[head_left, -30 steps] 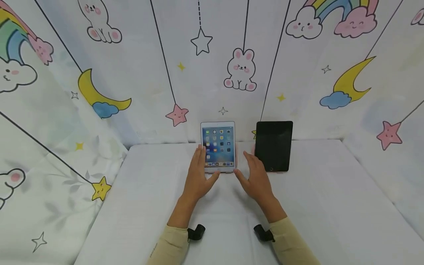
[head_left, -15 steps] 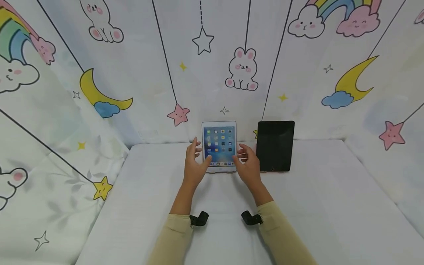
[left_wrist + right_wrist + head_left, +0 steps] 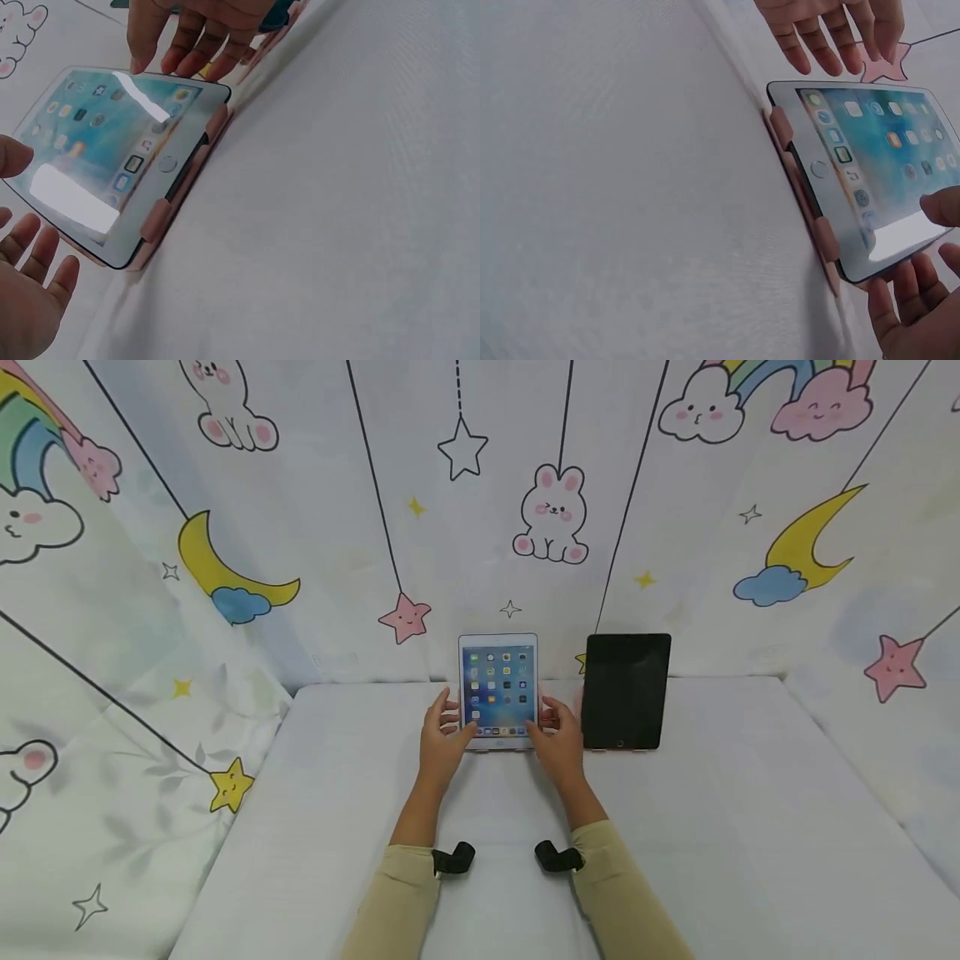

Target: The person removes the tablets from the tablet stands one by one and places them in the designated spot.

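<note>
A white tablet (image 3: 500, 692) with its screen lit leans upright on a pink stand (image 3: 156, 221) at the back of the table. My left hand (image 3: 442, 739) is at its left edge, the thumb in front of the lower corner and the loosely bent fingers beside the edge. In the left wrist view a gap shows between those fingers and the tablet. My right hand (image 3: 557, 739) mirrors this on the other side, thumb over the screen's front. Its fingertips (image 3: 904, 281) are very close to the edge; contact cannot be made out.
Just right of my right hand stands a second tablet (image 3: 627, 693), its screen dark. White cloth covers the table (image 3: 720, 827). A printed backdrop (image 3: 330, 527) rises directly behind both tablets. Black wrist cameras (image 3: 454, 858) are strapped over the sleeves.
From lower and wider positions, both hands have come in around the lit tablet's sides, most clearly the right hand, which moved left off the dark tablet. Neither tablet has visibly moved.
</note>
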The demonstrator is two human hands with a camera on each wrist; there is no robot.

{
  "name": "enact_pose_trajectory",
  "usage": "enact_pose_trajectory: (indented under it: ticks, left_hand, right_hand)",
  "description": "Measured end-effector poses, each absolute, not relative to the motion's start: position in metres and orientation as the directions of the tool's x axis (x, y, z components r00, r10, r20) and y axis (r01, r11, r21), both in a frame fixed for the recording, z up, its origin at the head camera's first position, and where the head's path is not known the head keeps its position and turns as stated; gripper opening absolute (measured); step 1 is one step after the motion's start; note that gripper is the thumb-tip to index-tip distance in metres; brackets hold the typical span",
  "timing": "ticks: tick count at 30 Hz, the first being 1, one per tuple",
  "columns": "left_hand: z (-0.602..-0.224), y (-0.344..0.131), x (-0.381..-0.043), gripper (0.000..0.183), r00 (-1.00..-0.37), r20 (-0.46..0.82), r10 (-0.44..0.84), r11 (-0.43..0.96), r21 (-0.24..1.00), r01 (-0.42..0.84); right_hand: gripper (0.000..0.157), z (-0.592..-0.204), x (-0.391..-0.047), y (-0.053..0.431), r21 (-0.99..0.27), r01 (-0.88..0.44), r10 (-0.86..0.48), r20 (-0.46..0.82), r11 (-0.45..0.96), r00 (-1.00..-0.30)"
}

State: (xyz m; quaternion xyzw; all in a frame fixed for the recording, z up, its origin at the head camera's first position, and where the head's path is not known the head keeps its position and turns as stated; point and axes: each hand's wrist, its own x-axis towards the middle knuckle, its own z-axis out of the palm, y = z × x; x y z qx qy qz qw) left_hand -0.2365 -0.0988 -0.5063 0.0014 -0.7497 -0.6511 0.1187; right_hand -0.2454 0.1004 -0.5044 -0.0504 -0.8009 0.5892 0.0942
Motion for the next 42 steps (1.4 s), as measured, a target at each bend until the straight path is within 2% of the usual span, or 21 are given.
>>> enact_pose_trajectory:
  ticks: [11,17,21,25,34,42]
  left_hand:
    - [-0.522,-0.095,-0.240,0.060,-0.966,0.136,-0.220,0.103,0.988,0.116]
    - [-0.533,-0.100,-0.240,0.051,-0.944,0.112,-0.312,0.093,0.992,0.086]
    - [-0.539,-0.100,-0.239,0.048,-0.934,0.099,-0.344,0.091,0.993,0.071]
    - [-0.541,-0.098,-0.242,0.048,-0.935,0.114,-0.336,0.107,0.991,0.082]
    - [-0.539,-0.094,-0.243,0.050,-0.936,0.153,-0.317,0.129,0.985,0.118]
    - [-0.539,-0.094,-0.242,0.051,-0.939,0.165,-0.301,0.071,0.986,0.150]
  right_hand:
    - [0.056,-0.517,-0.249,0.096,-0.975,-0.041,0.194,0.085,0.220,-0.977]
    - [0.059,-0.532,-0.250,0.092,-0.964,-0.036,0.188,0.088,0.263,-0.978]
    - [0.056,-0.541,-0.249,0.091,-0.945,-0.033,0.205,0.105,0.326,-0.973]
    - [0.054,-0.544,-0.249,0.093,-0.932,-0.042,0.235,0.134,0.359,-0.963]
    - [0.055,-0.543,-0.249,0.091,-0.944,-0.053,0.240,0.136,0.326,-0.961]
    - [0.053,-0.543,-0.247,0.092,-0.954,-0.081,0.243,0.155,0.290,-0.958]
